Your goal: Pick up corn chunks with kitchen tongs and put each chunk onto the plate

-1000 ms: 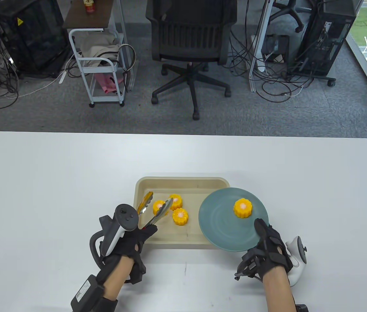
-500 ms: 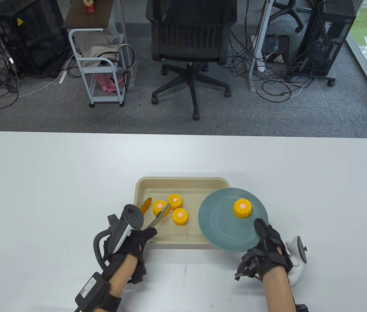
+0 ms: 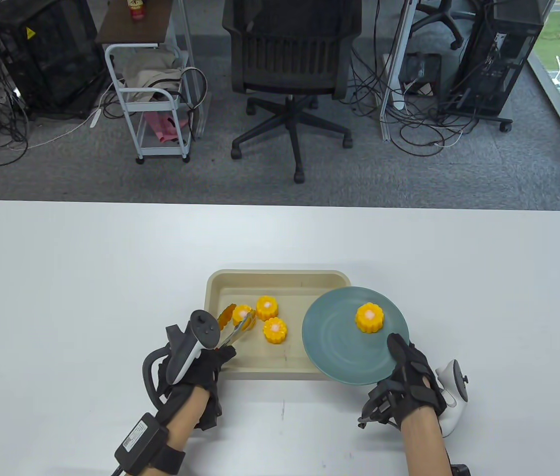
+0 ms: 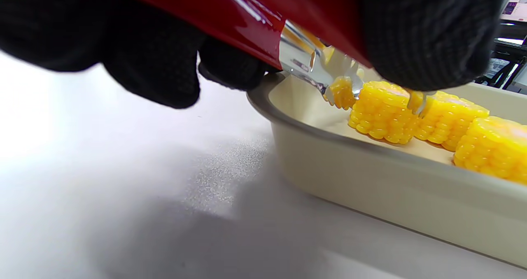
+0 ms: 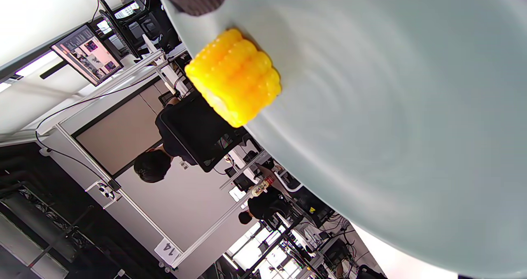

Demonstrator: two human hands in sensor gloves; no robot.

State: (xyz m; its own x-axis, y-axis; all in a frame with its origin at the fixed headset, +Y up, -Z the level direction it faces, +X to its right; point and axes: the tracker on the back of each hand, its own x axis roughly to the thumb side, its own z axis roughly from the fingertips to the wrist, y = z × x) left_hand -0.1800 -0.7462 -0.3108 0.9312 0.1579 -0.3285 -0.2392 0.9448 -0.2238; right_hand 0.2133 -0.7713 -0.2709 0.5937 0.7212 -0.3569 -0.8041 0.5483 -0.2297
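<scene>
Three yellow corn chunks lie in the beige tray. My left hand grips the red-handled metal tongs, whose two tips straddle the leftmost chunk; the left wrist view shows the tips on either side of that chunk. The other two chunks sit just to its right. My right hand holds the near rim of the blue-green plate, thumb on top. One corn chunk rests on the plate, seen close in the right wrist view as well.
The plate overlaps the tray's right edge. The white table stretches wide to both sides and behind the tray. Beyond the far edge stand an office chair, a white cart and computer towers on the floor.
My left hand has pulled the tongs back toward me and narrowed them, so the tips now bracket the leftmost chunk. The right hand and the plate have stayed put.
</scene>
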